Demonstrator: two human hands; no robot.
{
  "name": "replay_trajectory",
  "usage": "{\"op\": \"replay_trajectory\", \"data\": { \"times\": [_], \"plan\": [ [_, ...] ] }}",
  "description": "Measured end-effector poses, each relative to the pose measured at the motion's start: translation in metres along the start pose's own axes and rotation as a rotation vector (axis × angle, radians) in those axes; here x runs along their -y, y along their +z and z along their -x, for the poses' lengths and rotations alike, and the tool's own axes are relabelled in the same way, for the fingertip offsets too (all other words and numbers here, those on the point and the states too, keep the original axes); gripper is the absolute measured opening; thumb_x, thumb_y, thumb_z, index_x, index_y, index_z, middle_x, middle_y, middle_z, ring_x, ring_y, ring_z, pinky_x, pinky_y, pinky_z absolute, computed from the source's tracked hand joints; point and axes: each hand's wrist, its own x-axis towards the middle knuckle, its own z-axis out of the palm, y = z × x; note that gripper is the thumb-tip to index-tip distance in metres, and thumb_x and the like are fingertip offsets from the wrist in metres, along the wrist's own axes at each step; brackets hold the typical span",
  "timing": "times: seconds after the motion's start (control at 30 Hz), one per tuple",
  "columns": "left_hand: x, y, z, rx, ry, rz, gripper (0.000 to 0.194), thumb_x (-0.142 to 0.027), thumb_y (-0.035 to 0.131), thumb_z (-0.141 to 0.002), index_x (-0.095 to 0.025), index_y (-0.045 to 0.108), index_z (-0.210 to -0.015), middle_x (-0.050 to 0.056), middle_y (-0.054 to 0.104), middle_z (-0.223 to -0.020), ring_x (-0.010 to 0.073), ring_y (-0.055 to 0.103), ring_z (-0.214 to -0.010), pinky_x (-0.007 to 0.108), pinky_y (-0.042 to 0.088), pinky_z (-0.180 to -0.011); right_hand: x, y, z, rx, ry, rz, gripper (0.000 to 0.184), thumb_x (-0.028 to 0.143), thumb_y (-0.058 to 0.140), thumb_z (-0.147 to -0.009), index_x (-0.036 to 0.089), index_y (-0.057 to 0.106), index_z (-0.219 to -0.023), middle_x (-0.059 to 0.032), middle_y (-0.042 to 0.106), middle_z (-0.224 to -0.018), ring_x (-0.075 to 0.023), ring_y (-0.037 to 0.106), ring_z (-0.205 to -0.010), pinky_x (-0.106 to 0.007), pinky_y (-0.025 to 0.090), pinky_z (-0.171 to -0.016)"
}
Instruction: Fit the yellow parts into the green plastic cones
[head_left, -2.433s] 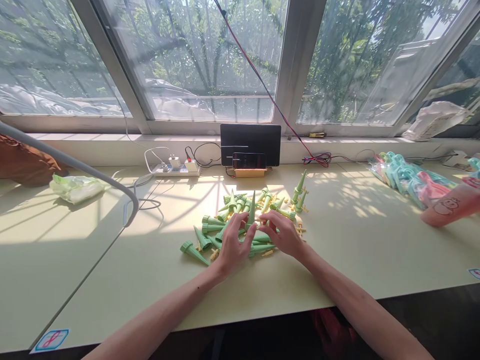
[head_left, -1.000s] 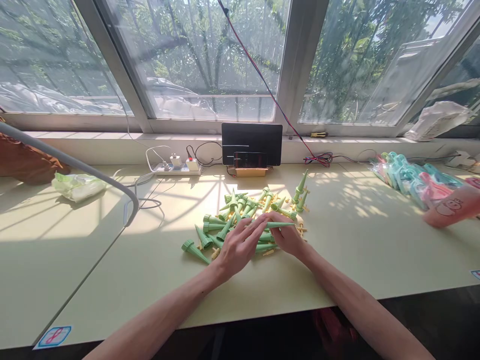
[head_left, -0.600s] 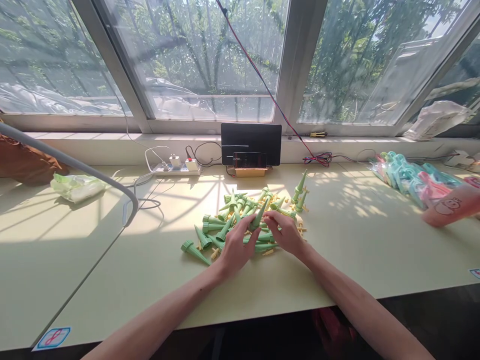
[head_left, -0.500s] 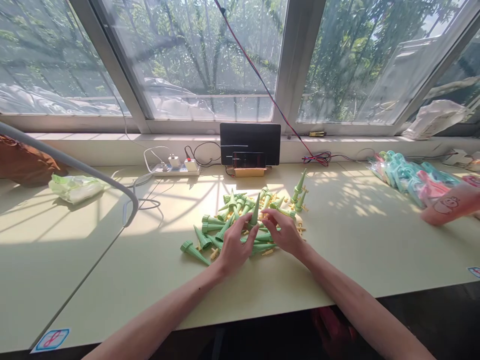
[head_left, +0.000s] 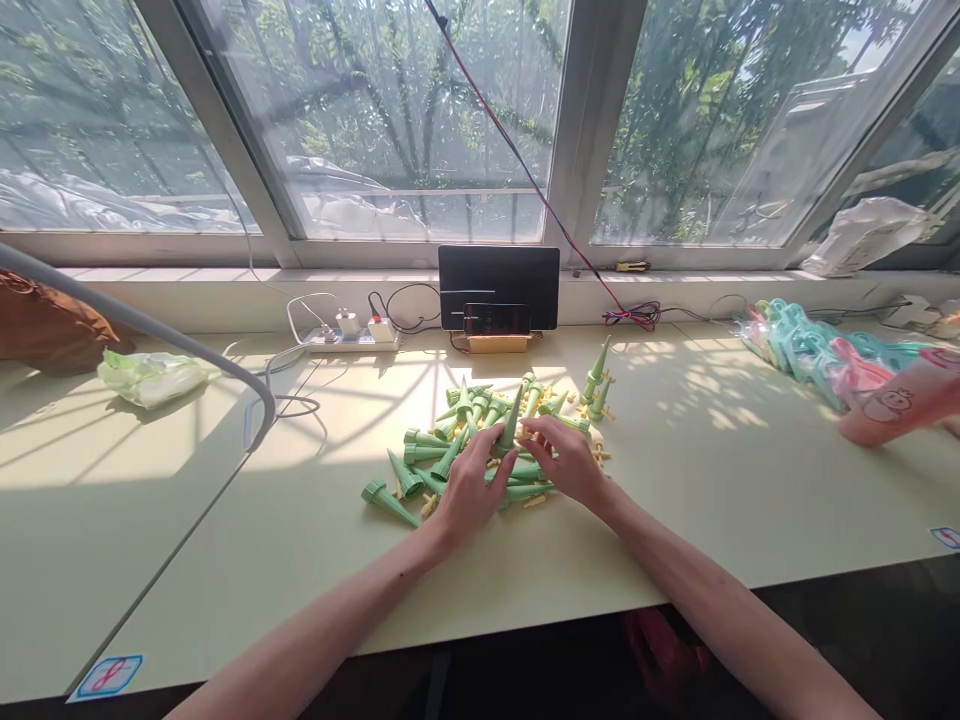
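My left hand (head_left: 472, 480) is closed around the base of a green plastic watering spike (head_left: 513, 418), its tip pointing up. Just to the right, my right hand (head_left: 570, 460) has thumb and fingertips pinched together; whatever may be between them is hidden. Under and around both hands lies a heap of similar green spikes (head_left: 386, 500), mixed with small pale-yellow valve pieces (head_left: 534, 500). Two spikes with yellow pieces attached (head_left: 596, 375) stand upright at the back right of the heap.
Behind the heap, a black tablet (head_left: 499, 275) and a phone (head_left: 495, 319) stand upright. A power strip (head_left: 352, 340) with cables is to their left. Bagged turquoise and pink items (head_left: 817, 345) lie at right, beside a pink printed pouch (head_left: 892, 408). A grey curved tube (head_left: 187, 350) crosses at left.
Both hands keep nearly the same place and grip. The view has shifted very slightly; the pink pouch at right has moved a little.
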Motion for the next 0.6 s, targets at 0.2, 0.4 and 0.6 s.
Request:
{"op": "replay_trajectory", "data": {
  "times": [0.2,0.4,0.6],
  "plan": [
    [0.000,0.000,0.000,0.004,-0.002,-0.012,0.029,-0.024,0.056,-0.093,-0.017,0.053,-0.121,0.008,0.068,-0.102,0.0177,0.066,-0.089,0.029,0.054,-0.078,-0.003,0.001,0.001,-0.015,-0.031,0.022,0.016,0.020,0.051,-0.097,0.020,0.060,-0.111,-0.0042,0.066,-0.086,-0.0133,0.059,-0.066,-0.025,0.048,-0.060],
    [-0.001,-0.003,0.002,0.040,-0.055,0.000,0.029,-0.026,0.057,-0.093,-0.018,0.053,-0.121,0.009,0.067,-0.104,0.0190,0.066,-0.092,0.030,0.055,-0.078,-0.009,0.005,0.004,-0.017,-0.068,0.053,0.018,0.022,0.051,-0.098,0.020,0.059,-0.114,-0.0056,0.067,-0.088,-0.0151,0.063,-0.073,-0.026,0.049,-0.062],
    [0.001,-0.007,0.003,0.057,-0.081,0.007,0.028,-0.025,0.058,-0.092,-0.019,0.054,-0.119,0.007,0.066,-0.102,0.0174,0.065,-0.087,0.029,0.054,-0.076,-0.010,0.009,0.004,0.012,-0.066,0.055,0.020,0.021,0.048,-0.099,0.020,0.058,-0.116,-0.0058,0.066,-0.089,-0.0155,0.063,-0.074,-0.025,0.048,-0.062]
  ]
}}
